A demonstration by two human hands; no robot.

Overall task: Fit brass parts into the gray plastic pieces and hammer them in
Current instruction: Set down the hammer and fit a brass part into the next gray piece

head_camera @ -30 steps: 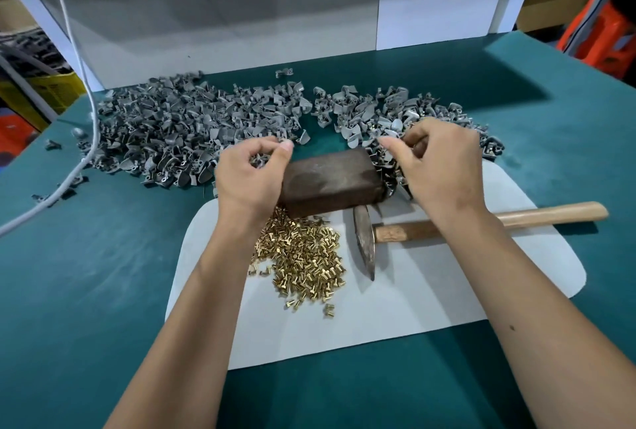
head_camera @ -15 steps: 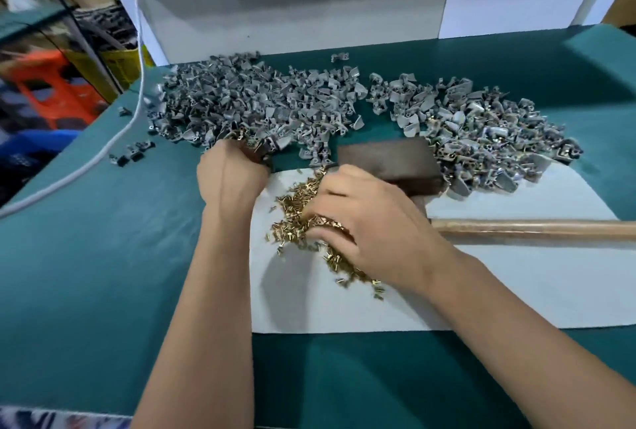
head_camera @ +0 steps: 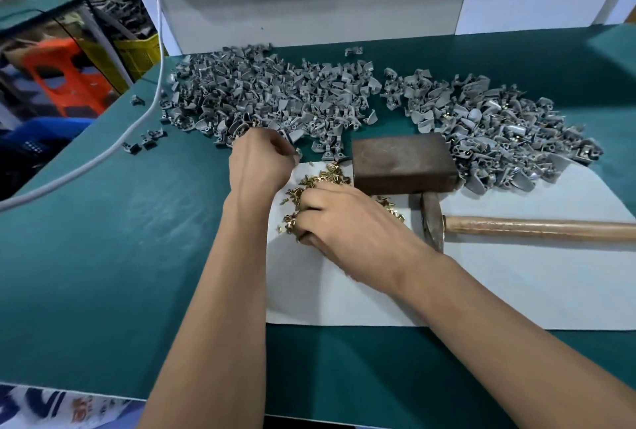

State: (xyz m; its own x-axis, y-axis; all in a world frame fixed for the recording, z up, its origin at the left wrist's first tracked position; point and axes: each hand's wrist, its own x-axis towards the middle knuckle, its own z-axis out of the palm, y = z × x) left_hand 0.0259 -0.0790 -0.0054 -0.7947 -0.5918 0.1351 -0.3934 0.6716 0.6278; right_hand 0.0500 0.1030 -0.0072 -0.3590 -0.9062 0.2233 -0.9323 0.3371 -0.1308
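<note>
At frame center, right hand (head_camera: 351, 232) fingers curled down into the brass parts (head_camera: 323, 177) pile on the white sheet (head_camera: 516, 291), pinching some; which ones hidden. Just above-left, left hand (head_camera: 260, 163) fingers curled at the near edge of the left gray plastic pieces (head_camera: 268, 98) heap, a small piece seemingly pinched at the fingertips. Brown block (head_camera: 402, 162) right of the brass, hammer (head_camera: 516, 227) lying below it. Second gray heap (head_camera: 499, 132) at upper right on the green tabletop (head_camera: 120, 256).
</note>
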